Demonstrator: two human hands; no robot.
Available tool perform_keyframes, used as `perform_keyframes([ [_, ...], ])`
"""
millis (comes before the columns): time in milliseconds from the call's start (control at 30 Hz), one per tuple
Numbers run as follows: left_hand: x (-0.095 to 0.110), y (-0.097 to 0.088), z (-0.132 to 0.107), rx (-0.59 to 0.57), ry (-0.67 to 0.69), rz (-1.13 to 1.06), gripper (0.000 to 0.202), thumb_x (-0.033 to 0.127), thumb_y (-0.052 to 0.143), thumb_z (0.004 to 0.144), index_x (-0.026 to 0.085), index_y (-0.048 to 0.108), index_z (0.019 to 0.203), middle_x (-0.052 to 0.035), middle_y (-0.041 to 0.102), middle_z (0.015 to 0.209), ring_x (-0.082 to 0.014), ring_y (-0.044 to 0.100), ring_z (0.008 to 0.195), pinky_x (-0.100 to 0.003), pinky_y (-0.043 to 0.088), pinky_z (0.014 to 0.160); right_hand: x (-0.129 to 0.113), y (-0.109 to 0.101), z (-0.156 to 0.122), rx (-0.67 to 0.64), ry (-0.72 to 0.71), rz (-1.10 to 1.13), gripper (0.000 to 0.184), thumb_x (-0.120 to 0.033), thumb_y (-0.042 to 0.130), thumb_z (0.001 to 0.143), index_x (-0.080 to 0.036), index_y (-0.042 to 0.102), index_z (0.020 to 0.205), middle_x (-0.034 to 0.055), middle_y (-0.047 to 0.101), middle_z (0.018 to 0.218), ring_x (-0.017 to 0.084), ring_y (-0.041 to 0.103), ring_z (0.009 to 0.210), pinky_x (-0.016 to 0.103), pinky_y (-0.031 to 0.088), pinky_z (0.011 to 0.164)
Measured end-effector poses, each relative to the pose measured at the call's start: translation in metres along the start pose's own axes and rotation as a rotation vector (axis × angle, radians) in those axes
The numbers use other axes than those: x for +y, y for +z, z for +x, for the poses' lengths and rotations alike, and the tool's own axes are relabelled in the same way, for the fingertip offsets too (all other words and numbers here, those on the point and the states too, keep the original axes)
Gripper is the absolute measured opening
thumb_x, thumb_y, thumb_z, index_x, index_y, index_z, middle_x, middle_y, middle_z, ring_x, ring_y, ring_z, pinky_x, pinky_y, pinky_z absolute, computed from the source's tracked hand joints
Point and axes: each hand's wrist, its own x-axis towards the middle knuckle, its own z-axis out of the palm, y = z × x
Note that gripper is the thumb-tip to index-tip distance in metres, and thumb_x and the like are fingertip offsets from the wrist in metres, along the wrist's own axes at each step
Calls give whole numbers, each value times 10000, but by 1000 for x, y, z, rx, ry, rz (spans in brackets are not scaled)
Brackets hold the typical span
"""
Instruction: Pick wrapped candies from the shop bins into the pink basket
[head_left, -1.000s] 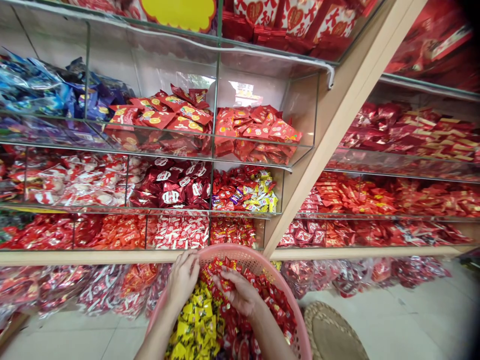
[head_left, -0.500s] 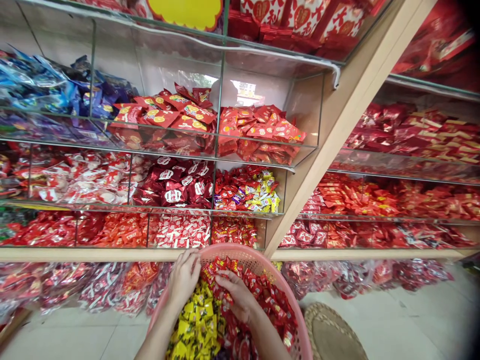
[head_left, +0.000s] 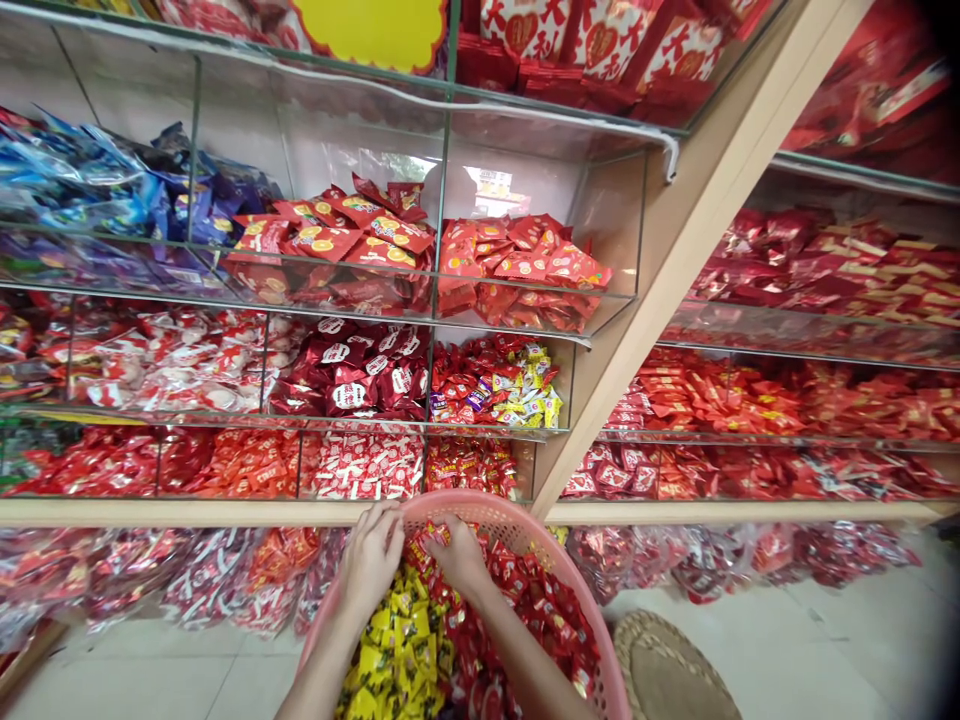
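Observation:
A pink perforated plastic basket (head_left: 609, 640) holds many wrapped candies. Yellow candies (head_left: 397, 650) fill its left part and red candies (head_left: 544, 610) the right and far parts. At the far left edge, my left hand (head_left: 371, 560) is closed over the basket's rim, its fingers together. My right hand (head_left: 459, 555) reaches into the far side of the basket, its fingers curled on red-wrapped candies near the rim. Its fingertips are partly hidden among the wrappers, so how many candies it holds does not show.
Beyond the basket stand glass-fronted shelves of sorted candies, with a wooden ledge (head_left: 225, 513) along the bottom. Clear plastic bags of candy (head_left: 217, 580) lie beneath it. A round woven stool (head_left: 667, 670) stands right of the basket on the tiled floor (head_left: 795, 650).
My right hand has moved from the middle of the basket towards its far rim, among the red candies. My left hand stays at the rim. The view has shifted slightly.

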Motion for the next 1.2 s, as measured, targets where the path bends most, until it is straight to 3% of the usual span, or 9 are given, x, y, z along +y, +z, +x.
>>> perform_keyframes([
  [233, -1, 1, 0, 15, 11, 7, 211, 261, 425, 843, 230, 622, 913, -32, 626, 1059, -193, 569, 990, -327, 465, 860, 2, 5, 5, 21, -42, 53, 295, -176, 573, 711, -174, 663, 992, 84, 697, 962, 225, 634, 915, 297, 447, 840],
  [400, -1, 0, 0, -23, -8, 4, 215, 261, 409, 853, 225, 609, 923, -33, 613, 1076, -198, 547, 1023, -340, 449, 885, 9, -10, 5, 128, -12, 244, 323, -288, 603, 702, -157, 646, 994, 80, 691, 918, 229, 629, 862, 334, 461, 812],
  [567, -1, 1, 0, -1, 5, -17, 218, 260, 411, 847, 221, 617, 905, -38, 620, 1054, -195, 557, 1007, -336, 453, 878, 15, -38, -2, 59, 252, 654, 457, -422, 605, 681, -145, 588, 1045, -7, 609, 621, 153, 537, 540, 265, 439, 499],
  [700, -3, 2, 0, 6, 16, -15, 216, 249, 415, 841, 226, 617, 912, -38, 621, 1059, -199, 554, 1019, -338, 449, 885, 19, -53, -12, 36, 389, 780, 452, -391, 507, 724, -166, 559, 1112, -9, 606, 641, 165, 561, 600, 267, 444, 520],
  [800, -4, 3, 0, 0, 15, -7, 211, 249, 416, 841, 228, 613, 914, -36, 619, 1063, -200, 551, 1018, -342, 449, 884, 26, -53, -17, -28, 374, 778, 528, -384, 566, 688, -179, 508, 1172, 13, 654, 731, 175, 592, 695, 275, 451, 588],
  [867, -4, 3, 0, 7, 18, -9, 208, 248, 421, 837, 229, 614, 912, -36, 622, 1053, -199, 556, 1006, -342, 451, 880, 31, -50, -17, -49, 328, 777, 546, -389, 657, 627, -179, 517, 1111, 24, 662, 740, 180, 601, 733, 276, 442, 626],
  [933, -4, 3, 0, 10, 17, -10, 205, 248, 424, 835, 229, 614, 908, -35, 623, 1048, -199, 557, 1008, -341, 450, 882, 36, -47, -15, -36, 285, 790, 478, -414, 729, 554, -180, 546, 928, 26, 647, 702, 194, 608, 747, 273, 426, 623],
  [1033, -3, 2, 0, -3, 12, -9, 207, 248, 415, 842, 228, 610, 907, -34, 618, 1058, -198, 551, 1023, -339, 445, 890, 40, -44, -11, 2, 246, 775, 389, -462, 738, 544, -187, 507, 694, -6, 584, 602, 168, 574, 640, 258, 387, 570],
  [1200, -2, 1, 0, -14, 5, -11, 215, 258, 403, 851, 225, 603, 921, -36, 611, 1062, -196, 556, 1004, -335, 452, 871, 38, -38, -8, 83, 203, 675, 324, -451, 695, 603, -171, 533, 623, -66, 462, 508, 84, 396, 497, 234, 325, 530],
])
